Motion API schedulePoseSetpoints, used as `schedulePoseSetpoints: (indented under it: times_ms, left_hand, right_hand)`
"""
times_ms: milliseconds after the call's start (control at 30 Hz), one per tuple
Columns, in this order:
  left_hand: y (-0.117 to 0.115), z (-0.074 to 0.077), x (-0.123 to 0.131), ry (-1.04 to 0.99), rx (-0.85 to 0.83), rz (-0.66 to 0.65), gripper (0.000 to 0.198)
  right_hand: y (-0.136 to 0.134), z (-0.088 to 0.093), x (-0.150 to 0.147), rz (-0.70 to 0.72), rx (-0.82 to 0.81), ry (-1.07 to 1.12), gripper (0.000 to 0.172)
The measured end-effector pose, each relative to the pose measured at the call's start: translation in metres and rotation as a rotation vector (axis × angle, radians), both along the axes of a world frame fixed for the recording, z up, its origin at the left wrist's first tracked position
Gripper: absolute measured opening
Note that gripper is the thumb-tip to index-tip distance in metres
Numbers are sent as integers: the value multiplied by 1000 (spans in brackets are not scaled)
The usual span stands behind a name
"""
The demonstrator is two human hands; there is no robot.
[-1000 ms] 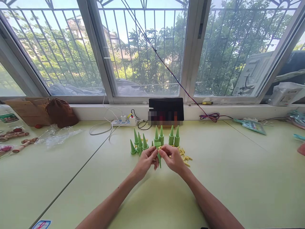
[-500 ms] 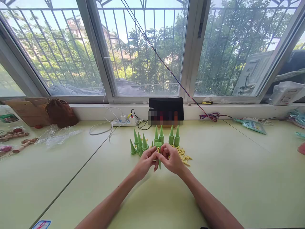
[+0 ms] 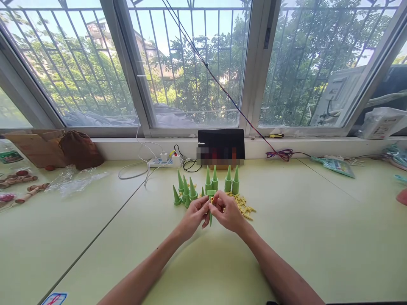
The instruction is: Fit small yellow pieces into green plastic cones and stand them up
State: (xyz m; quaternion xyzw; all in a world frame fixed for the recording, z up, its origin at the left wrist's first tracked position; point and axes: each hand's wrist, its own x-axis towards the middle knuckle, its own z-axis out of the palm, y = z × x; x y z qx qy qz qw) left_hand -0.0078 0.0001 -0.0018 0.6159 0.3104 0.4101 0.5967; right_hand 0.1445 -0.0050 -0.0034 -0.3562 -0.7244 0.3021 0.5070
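Note:
Between my hands hangs a green pointed cone piece (image 3: 210, 219), its tip turned down toward me and a ribbed band at its upper end. My left hand (image 3: 191, 219) grips it from the left with closed fingers. At the band, my right hand (image 3: 229, 214) is closed too, thumb and finger at a small yellow peg (image 3: 212, 199) whose round end faces me. My fingers cover much of both pieces. Right behind them stand upright green cones (image 3: 235, 181), with a cluster of smaller-based green cones (image 3: 177, 197) to the left. Loose yellow pegs (image 3: 246, 209) lie by my right hand.
A black screen (image 3: 221, 146) leans at the back against the sill. Left of it are a white power strip (image 3: 165, 162) and cables. Wooden toys (image 3: 32, 190), clear plastic wrap (image 3: 74, 180) and a brown bag (image 3: 82, 149) lie far left; a teal packet (image 3: 333, 166) lies right.
The held green cone's tip has swung slightly left, and the yellow peg has shifted a little right. Both hands keep nearly the same place and hold.

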Motion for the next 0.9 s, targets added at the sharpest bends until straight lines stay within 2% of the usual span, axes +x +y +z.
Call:
schedulePoseSetpoints:
  times_ms: [500,900]
  left_hand:
    - [-3,4,1,6,-21,2,34]
    - [0,0,1,-17,-28,3,32]
  right_hand:
    - [0,-1,1,22,-21,8,16]
    - [-1,1,2,19,-5,-14,14]
